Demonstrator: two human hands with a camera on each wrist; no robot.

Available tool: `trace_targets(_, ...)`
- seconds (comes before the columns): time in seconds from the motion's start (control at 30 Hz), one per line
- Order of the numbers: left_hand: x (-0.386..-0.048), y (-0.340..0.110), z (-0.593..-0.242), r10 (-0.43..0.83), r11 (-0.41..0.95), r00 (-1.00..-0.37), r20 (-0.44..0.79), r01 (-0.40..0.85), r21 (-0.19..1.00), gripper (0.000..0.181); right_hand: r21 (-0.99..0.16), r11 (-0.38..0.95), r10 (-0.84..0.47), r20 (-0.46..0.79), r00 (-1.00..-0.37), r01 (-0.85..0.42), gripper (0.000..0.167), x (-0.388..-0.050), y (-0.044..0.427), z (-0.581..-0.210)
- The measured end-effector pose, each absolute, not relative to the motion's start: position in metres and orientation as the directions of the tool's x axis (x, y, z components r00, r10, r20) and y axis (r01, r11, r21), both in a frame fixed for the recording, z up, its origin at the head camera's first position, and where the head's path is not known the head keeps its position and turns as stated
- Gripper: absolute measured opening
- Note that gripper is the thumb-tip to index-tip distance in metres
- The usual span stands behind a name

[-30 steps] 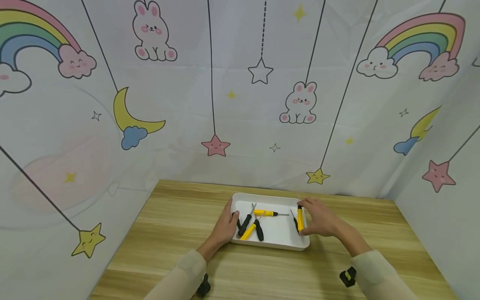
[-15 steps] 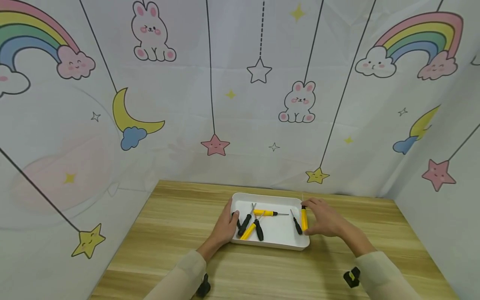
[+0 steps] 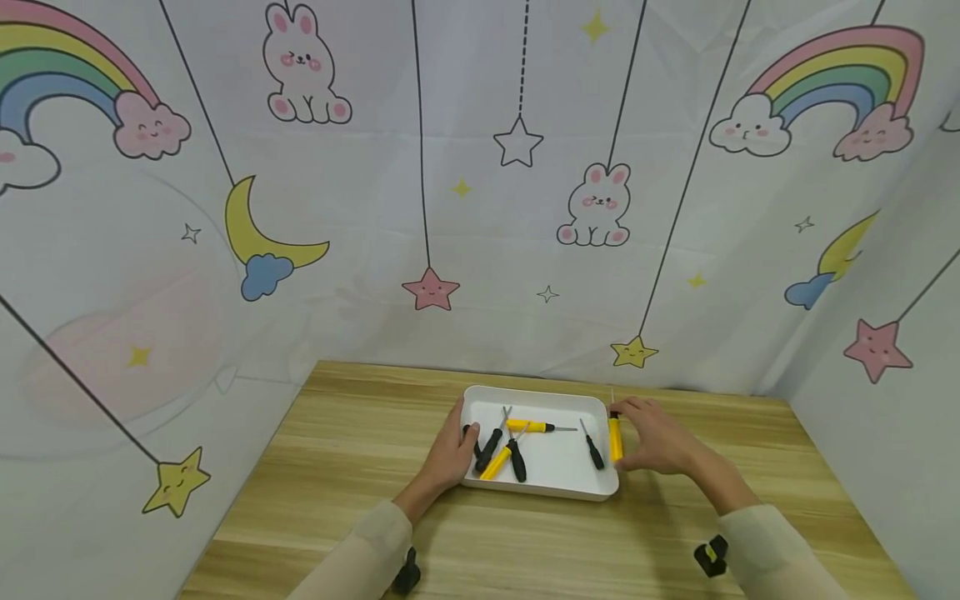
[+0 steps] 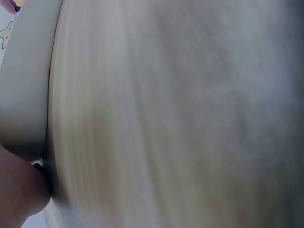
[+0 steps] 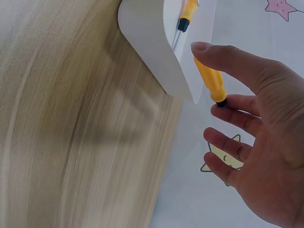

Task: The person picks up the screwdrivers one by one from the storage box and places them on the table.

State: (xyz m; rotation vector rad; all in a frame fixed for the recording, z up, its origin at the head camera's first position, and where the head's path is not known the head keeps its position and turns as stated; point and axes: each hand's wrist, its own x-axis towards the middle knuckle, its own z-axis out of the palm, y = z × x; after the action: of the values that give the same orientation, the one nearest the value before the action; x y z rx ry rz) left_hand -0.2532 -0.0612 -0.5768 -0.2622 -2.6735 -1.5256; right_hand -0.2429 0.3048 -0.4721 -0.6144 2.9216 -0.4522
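Observation:
My left hand grips the left end of a white tray, thumb over the rim. Between thumb and fingertips my right hand pinches a yellow-handled screwdriver, just beyond the tray's right rim. In the right wrist view the right hand holds the yellow screwdriver by its two ends, near the tray wall. Inside the tray lie a small black screwdriver at the right, a yellow one, and several black and yellow tools at the left.
The tray stands on a wooden table near its back edge. A printed curtain hangs behind. Black objects show by each sleeve, one at the left and one at the right.
My right hand has carried the yellow screwdriver rightward, from above the tray's right end past its rim. The left hand and the tray have not moved.

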Motion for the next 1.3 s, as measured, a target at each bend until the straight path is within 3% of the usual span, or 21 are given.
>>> trace_targets(1.3, -0.252, -0.061, -0.578, 0.118, 0.513, -0.987, 0.109, 0.155, 0.844, 0.068, -0.290, 0.888, -0.395, -0.079, -0.915, -0.357, 0.094, -0.238, 0.325, -0.481)
